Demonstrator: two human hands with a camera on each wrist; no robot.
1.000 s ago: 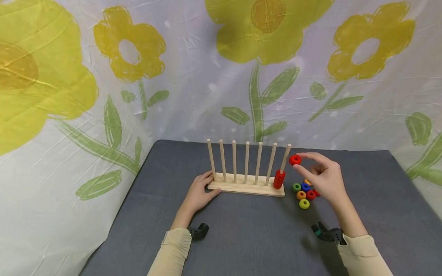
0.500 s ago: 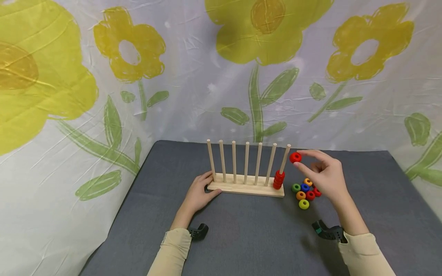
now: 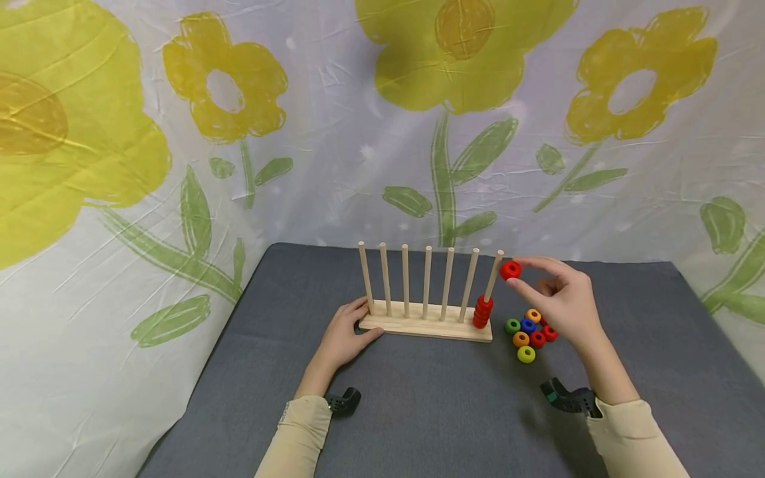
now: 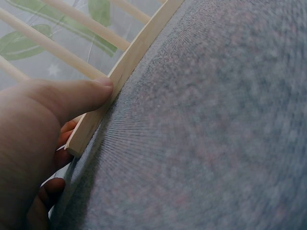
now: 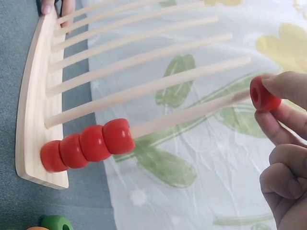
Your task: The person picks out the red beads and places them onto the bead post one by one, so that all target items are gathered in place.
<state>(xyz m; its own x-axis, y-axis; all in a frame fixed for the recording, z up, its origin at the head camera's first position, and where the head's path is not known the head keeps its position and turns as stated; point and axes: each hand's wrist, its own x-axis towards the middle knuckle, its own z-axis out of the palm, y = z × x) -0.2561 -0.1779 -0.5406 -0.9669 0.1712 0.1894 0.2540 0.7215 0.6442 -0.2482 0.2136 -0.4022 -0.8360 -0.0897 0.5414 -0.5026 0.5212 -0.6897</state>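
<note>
A wooden peg stand [image 3: 427, 325] with several upright pegs stands on the table. Its rightmost peg [image 3: 493, 275] carries a stack of several red beads [image 3: 483, 312]. My left hand [image 3: 343, 335] grips the left end of the base, the thumb [image 4: 91, 96] on the front edge and fingers behind it. Between thumb and index finger, my right hand [image 3: 564, 302] pinches a red bead [image 5: 265, 93] beside the tip of that rightmost peg. In the right wrist view the bead's hole faces the tip; whether they touch I cannot tell.
Right of the stand lies a cluster of loose beads: green [image 3: 512, 325], blue [image 3: 528, 325], yellow [image 3: 526, 354], orange [image 3: 521, 339] and red [image 3: 537, 339]. Grey cloth [image 3: 412, 411] covers the table. A flower-print curtain [image 3: 335, 166] hangs behind it.
My right hand has risen slightly with the red bead, which now tilts differently beside the peg tip. An orange bead in the cluster shows more fully. My left hand stays put.
</note>
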